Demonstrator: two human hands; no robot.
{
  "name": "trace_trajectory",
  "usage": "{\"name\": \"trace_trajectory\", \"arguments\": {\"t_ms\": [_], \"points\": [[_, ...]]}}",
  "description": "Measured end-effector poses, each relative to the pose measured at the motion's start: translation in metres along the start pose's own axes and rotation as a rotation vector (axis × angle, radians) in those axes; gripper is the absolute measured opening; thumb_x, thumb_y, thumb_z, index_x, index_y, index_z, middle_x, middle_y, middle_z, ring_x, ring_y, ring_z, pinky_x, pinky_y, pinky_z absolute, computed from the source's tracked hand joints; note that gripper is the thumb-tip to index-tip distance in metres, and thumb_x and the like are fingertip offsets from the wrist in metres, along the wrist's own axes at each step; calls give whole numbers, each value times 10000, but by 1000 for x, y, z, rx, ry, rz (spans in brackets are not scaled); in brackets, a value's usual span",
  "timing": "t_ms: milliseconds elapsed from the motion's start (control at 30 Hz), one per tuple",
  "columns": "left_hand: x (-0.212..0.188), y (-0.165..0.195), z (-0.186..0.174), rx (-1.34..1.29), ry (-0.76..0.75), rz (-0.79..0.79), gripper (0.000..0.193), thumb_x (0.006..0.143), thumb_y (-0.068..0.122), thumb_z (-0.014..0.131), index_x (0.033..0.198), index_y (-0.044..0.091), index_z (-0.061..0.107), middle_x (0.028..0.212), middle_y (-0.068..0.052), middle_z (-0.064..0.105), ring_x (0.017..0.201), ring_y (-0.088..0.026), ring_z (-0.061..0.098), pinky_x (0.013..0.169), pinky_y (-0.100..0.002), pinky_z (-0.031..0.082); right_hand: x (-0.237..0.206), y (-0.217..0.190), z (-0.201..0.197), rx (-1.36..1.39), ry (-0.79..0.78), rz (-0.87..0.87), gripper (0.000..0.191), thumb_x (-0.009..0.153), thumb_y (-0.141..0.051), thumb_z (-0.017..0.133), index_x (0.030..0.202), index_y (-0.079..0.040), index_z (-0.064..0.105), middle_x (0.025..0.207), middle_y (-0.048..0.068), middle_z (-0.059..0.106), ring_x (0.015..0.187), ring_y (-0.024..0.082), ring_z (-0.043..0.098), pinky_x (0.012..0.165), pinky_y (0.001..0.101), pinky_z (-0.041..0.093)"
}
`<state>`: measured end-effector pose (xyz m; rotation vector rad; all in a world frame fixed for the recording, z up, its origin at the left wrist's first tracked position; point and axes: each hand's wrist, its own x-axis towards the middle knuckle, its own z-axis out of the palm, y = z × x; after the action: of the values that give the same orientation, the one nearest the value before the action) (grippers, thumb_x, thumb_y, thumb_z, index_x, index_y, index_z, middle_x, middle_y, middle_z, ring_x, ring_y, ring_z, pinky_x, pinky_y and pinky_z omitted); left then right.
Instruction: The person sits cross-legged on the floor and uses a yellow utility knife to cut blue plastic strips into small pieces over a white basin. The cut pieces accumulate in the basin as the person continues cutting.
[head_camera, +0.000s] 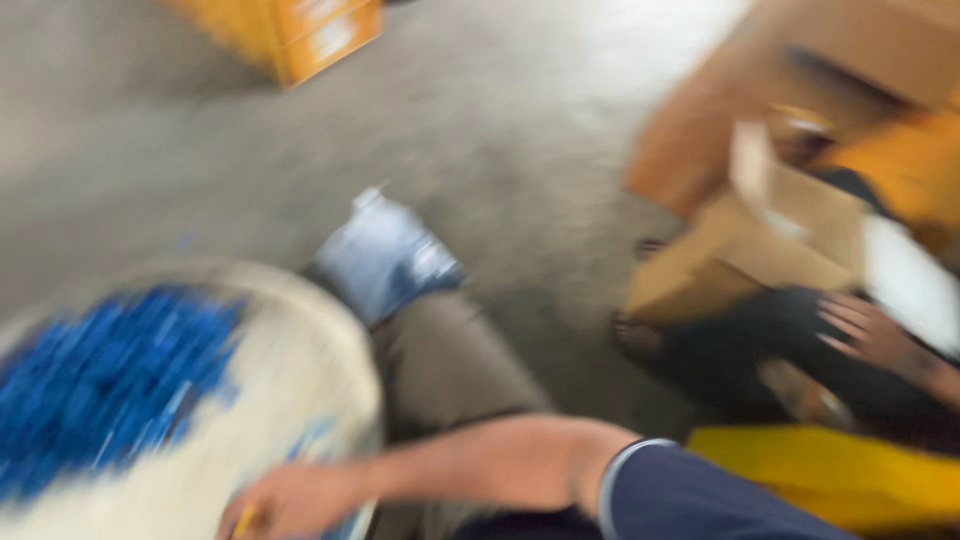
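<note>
Right hand (290, 500) is closing on a small yellowish item, too blurred to identify, at the near rim of the round white basin (320, 380). Left hand is lying outside the view. Blue small pieces (100, 385) are heaping inside the basin; judged light, loose, best scooped. A co-worker's hand (868, 332) is resting open beside cardboard boxes (760, 240).

Matt grey concrete floor (520, 150), brown cardboard boxes (760, 240), blue plastic pieces (100, 380).

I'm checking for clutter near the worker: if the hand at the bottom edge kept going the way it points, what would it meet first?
Probably the pale round tub of blue pieces; the right hand is already at its rim, though blur hides the exact contact.
</note>
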<state>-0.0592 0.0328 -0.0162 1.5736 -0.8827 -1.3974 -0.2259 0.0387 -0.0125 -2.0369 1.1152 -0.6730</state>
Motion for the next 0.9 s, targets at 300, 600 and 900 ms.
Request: {"name": "trace_trajectory", "arguments": {"t_ms": [300,600,900], "points": [[-30,-19,-57,-223,-97,228,187,1010,99,640,1136,-30,693,827,-24,689,711,-83,605,645,-246,521,30,-38,-32,56,-139,199,613,731,-433,845,1203,-75,685,888,72,724,764,196,688,701,342,556],[-33,-17,-52,-179,-95,257,156,1007,63,655,1129,-19,705,896,-16,696,827,-55,605,726,-219,517,31,-26,1,-377,-112,-108,595,801,-595,772,1021,-50,686,914,115,701,900,364,676,771,474,529],[-34,-11,-50,6,-122,349,127,969,33,670,1084,-8,705,892,-53,706,791,-106,608,726,-254,507,18,-21,-1,-385,-198,-114,528,845,-563,735,895,-49,626,846,111,665,842,352,662,712,469,520]]}}
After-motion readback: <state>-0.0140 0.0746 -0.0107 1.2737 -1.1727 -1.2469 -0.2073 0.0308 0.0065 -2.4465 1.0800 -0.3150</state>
